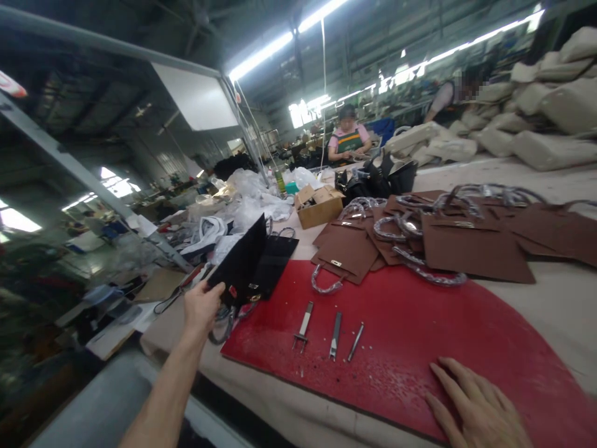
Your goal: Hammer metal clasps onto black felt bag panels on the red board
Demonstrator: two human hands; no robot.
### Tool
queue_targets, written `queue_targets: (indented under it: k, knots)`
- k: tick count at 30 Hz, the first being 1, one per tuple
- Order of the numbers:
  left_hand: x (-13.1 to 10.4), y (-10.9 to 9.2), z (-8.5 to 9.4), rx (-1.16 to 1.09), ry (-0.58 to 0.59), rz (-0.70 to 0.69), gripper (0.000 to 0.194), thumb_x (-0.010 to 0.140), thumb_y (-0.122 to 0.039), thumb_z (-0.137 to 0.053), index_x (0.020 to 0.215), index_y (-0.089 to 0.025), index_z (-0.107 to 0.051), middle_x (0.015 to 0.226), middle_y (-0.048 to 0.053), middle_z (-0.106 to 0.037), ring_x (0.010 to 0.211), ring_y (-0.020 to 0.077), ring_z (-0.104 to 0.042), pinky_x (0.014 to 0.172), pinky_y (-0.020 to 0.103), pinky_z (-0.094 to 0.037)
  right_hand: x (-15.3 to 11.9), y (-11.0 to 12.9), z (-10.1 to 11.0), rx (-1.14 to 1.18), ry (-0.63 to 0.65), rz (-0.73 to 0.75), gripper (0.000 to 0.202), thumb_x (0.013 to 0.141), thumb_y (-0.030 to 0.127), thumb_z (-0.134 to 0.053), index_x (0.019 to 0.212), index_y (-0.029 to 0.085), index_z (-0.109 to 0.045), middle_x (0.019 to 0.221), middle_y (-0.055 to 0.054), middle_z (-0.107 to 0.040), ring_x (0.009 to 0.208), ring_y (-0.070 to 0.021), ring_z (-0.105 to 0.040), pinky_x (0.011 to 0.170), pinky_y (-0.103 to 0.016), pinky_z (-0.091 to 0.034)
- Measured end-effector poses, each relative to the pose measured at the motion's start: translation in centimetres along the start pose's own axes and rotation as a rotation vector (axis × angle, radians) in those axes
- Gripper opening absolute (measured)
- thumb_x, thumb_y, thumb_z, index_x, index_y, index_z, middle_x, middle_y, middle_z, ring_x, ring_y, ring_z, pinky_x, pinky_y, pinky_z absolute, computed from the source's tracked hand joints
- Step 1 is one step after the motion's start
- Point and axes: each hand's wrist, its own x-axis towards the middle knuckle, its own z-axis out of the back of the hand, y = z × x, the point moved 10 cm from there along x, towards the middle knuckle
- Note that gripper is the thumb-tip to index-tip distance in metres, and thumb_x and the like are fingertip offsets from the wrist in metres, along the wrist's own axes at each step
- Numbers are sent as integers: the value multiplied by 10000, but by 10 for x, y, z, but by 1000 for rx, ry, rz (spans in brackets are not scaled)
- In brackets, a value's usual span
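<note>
At the left end of the red board (396, 317), my left hand (203, 303) grips the edge of a black handbag panel (240, 258). That panel stands tilted, with small metal fittings and a wrapped handle at its lower end. Beside it lies another black panel (278, 256). My right hand (476, 404) rests on the board at the lower right, fingers spread, holding nothing. Between the hands lie a pronged punch (304, 326), a flat chisel-like tool (335, 336) and a thin metal rod (356, 341), among small scraps.
Brown bag panels (476, 249) with plastic-wrapped handles overlap behind the board. A cardboard box (319, 208) and black bags (387, 177) stand farther back. Pale stuffed bundles (569, 118) pile up at right. A co-worker (349, 137) sits across the table; another person leans at the right.
</note>
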Motion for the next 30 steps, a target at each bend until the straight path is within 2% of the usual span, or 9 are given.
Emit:
queue_targets:
  k: [3, 6, 9, 11, 13, 15, 19, 25, 30]
  knots:
    - [-41, -19, -34, -494, 161, 220, 200, 701, -230, -684, 719, -184, -490, 469, -112, -375, 336, 50, -329, 360, 169, -203, 3, 3, 5, -14, 24, -31, 429, 914, 463, -481, 1181, 206, -697, 1265, -119, -669, 1121, -318, -628, 939, -496, -499]
    - [-113, -39, -91, -841, 375, 458, 321, 759, -125, -683, 675, -193, -380, 510, -112, -348, 349, 20, -314, 361, 137, -199, 2, 3, 6, 49, 80, -86, 396, 913, 431, -525, 1196, 210, -692, 1298, -117, -653, 1168, -319, -610, 987, -512, -483]
    - [-219, -43, -157, -945, 590, 762, 329, 885, -115, -595, 659, -192, -369, 506, -101, -304, 354, 21, -307, 351, 133, -224, 0, -6, 8, 247, 112, -180, 372, 901, 377, -557, 1211, 212, -679, 1300, -122, -652, 1203, -314, -599, 1025, -526, -474]
    - [-298, -34, -188, -902, 667, 988, 318, 914, -114, -577, 666, -187, -393, 498, -97, -315, 340, 25, -299, 330, 133, -222, -5, -20, 14, 437, 70, -280, 379, 904, 327, -533, 1242, 205, -652, 1308, -128, -644, 1230, -297, -589, 1045, -521, -479]
    - [-364, -24, -204, -779, 715, 1098, 286, 908, -114, -602, 679, -174, -441, 493, -81, -376, 339, 38, -354, 324, 135, -262, -14, -40, 23, 593, -1, -407, 382, 912, 261, -474, 1254, 197, -631, 1327, -128, -626, 1260, -269, -571, 1079, -503, -472]
    - [-402, -18, -208, -677, 727, 1062, 214, 899, -115, -625, 722, -150, -509, 511, -45, -478, 374, 67, -466, 355, 149, -359, -25, -55, 31, 678, -29, -497, 383, 901, 210, -441, 1233, 189, -630, 1337, -126, -609, 1282, -250, -551, 1118, -488, -442]
    - [-421, -19, -211, -536, 878, 951, 122, 921, -163, -604, 816, -106, -580, 584, 35, -624, 443, 136, -605, 430, 214, -479, -32, -57, 44, 689, 39, -481, 361, 893, 216, -478, 1215, 158, -630, 1338, -149, -591, 1298, -262, -523, 1146, -496, -402]
    - [-417, -11, -205, -241, 1214, 934, 341, 1004, -344, -459, 834, -83, -599, 667, 131, -706, 482, 212, -674, 470, 302, -539, -22, -28, 44, 470, 128, -297, 442, 874, 326, -602, 1269, 129, -613, 1387, -193, -547, 1316, -319, -490, 1097, -526, -417]
    - [-420, -6, -198, -216, 1225, 913, 310, 989, -325, -483, 867, -77, -624, 649, 103, -696, 483, 189, -671, 477, 267, -528, -17, -10, 33, 288, 264, -215, 563, 819, 412, -677, 1291, 111, -612, 1429, -211, -505, 1341, -371, -434, 1099, -548, -374]
